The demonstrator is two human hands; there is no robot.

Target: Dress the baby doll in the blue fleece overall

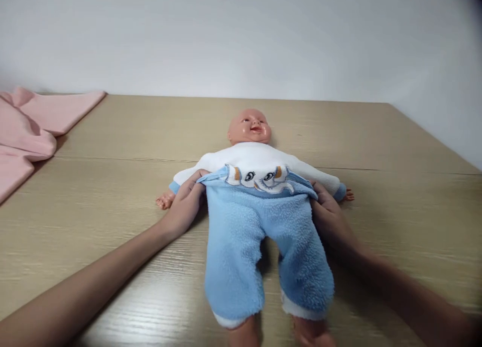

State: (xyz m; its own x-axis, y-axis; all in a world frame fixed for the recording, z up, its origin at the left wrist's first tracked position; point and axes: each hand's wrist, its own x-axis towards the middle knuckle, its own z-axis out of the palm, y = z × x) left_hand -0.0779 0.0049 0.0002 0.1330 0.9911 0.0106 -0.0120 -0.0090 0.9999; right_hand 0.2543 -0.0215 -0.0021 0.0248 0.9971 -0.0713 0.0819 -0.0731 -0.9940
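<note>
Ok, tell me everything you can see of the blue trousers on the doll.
The blue trousers look like light blue fuzzy fleece, with white cuffs at both leg ends and an embroidered elephant face at the top front. They are on the doll, which lies on its back on the wooden table with its legs toward the camera and bare skin showing below the cuffs. The left hand grips the waistband at one side, the right hand at the other.

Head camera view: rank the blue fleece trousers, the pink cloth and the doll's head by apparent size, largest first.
1. blue fleece trousers, nearest the camera.
2. pink cloth, cut off by the left edge, so its full size is unsure.
3. doll's head, clearly smallest.
</note>
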